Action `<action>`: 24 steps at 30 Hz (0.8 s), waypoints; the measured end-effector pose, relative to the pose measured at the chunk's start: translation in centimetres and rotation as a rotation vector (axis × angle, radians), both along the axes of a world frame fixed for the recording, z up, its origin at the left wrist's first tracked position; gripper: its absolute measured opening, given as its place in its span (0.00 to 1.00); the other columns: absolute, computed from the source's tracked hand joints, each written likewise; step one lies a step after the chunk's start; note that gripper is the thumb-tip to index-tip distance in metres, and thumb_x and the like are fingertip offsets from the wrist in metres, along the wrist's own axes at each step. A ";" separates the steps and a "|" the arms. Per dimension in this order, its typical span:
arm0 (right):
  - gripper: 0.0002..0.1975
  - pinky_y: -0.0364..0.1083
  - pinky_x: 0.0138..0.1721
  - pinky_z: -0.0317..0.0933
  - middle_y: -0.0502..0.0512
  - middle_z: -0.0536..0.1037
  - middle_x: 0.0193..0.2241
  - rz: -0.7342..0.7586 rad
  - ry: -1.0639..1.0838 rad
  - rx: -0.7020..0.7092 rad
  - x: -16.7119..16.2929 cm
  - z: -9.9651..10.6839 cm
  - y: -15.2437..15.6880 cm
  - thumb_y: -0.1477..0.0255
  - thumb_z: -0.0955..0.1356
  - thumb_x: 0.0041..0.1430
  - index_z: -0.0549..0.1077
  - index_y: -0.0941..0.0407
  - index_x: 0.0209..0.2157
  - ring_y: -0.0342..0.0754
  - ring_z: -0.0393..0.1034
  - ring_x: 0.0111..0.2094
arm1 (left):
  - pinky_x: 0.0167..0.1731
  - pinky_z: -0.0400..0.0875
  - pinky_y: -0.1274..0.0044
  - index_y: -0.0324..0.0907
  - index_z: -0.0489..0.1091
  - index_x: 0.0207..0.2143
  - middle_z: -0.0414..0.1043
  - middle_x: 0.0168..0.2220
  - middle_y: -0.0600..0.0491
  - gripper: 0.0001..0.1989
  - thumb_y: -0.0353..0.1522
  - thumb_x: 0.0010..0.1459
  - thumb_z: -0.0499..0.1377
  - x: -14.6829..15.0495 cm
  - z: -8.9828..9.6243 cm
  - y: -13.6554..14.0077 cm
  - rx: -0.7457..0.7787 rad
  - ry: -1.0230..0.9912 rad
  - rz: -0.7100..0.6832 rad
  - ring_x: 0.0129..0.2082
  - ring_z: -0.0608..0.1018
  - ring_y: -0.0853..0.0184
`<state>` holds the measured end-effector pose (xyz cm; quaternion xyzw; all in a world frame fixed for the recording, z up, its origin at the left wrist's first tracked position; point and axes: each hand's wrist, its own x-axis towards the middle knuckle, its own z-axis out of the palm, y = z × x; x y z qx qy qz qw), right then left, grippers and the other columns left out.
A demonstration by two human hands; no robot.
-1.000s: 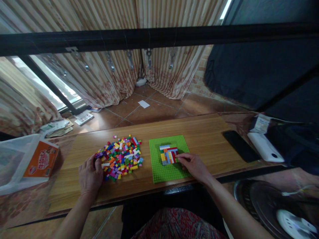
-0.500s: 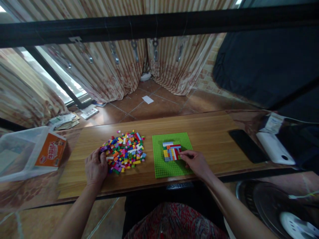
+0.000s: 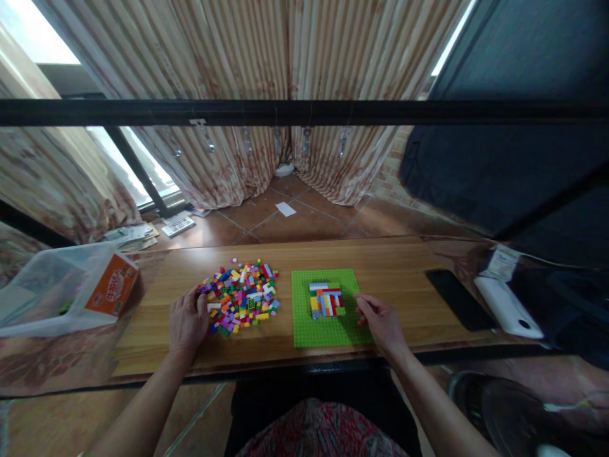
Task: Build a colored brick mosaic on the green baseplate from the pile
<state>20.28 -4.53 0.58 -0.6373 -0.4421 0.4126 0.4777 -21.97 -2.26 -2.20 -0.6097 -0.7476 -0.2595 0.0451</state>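
Observation:
My left hand [image 3: 189, 322] lies at the left edge of a pile of small toy bricks [image 3: 247, 298]. Its fingers are curled, and a purple brick [image 3: 203, 289] shows at the fingertips. The green baseplate [image 3: 304, 333] lies right of the pile. On it sits a flat block of joined bricks [image 3: 326, 301] in red, white, orange, blue and yellow, with a green brick [image 3: 340, 311] at its lower right corner. My right hand [image 3: 380, 320] hovers over the baseplate's right side, apart from the joined bricks. Its fingers are loosely bent, thumb and index apart, with no brick visible between them.
The wooden board [image 3: 404, 273] carries all this. At the left stands a clear plastic bin [image 3: 42, 289] with an orange label. A black phone [image 3: 459, 299] and a white device [image 3: 508, 308] lie at the right. A dark rail [image 3: 304, 113] crosses beyond the board.
My right hand has let go of the joined bricks and drawn back to the right. My left hand stays by the pile. The camera has tilted up.

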 end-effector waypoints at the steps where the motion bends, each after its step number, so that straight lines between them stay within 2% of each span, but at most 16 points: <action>1: 0.25 0.42 0.20 0.60 0.53 0.75 0.23 -0.009 -0.031 0.007 0.0 0.0 0.0 0.52 0.69 0.49 0.78 0.59 0.37 0.43 0.64 0.20 | 0.52 0.61 0.64 0.35 0.67 0.48 0.72 0.47 0.40 0.22 0.38 0.61 0.43 0.0 0.0 0.0 0.003 -0.002 0.003 0.50 0.70 0.55; 5: 0.22 0.44 0.24 0.62 0.57 0.79 0.29 0.046 -0.106 0.015 -0.9 -0.3 0.0 0.52 0.70 0.47 0.79 0.57 0.33 0.49 0.70 0.27 | 0.52 0.61 0.65 0.37 0.68 0.47 0.72 0.46 0.42 0.21 0.38 0.61 0.44 0.2 0.0 -0.1 0.019 -0.021 0.023 0.50 0.70 0.56; 10: 0.16 0.49 0.35 0.64 0.55 0.81 0.29 0.095 -0.210 -0.013 -2.0 -0.5 -0.2 0.56 0.70 0.49 0.79 0.55 0.30 0.52 0.73 0.32 | 0.52 0.62 0.65 0.37 0.68 0.48 0.72 0.47 0.42 0.20 0.38 0.61 0.44 0.4 0.1 -0.3 0.006 -0.035 0.041 0.49 0.70 0.56; 19: 0.14 0.49 0.36 0.63 0.54 0.80 0.28 0.132 -0.270 -0.055 -1.7 -0.6 0.0 0.57 0.70 0.49 0.78 0.54 0.28 0.52 0.73 0.32 | 0.53 0.61 0.65 0.35 0.67 0.49 0.71 0.48 0.40 0.21 0.38 0.62 0.45 0.5 -0.1 -0.4 0.011 -0.044 0.049 0.50 0.70 0.56; 24: 0.18 0.47 0.29 0.63 0.54 0.80 0.28 0.212 -0.287 -0.103 -0.7 -0.7 0.3 0.54 0.70 0.48 0.79 0.55 0.31 0.52 0.72 0.28 | 0.52 0.63 0.66 0.36 0.68 0.48 0.72 0.46 0.41 0.20 0.37 0.63 0.45 0.5 -0.2 -0.5 0.027 -0.045 0.042 0.48 0.71 0.57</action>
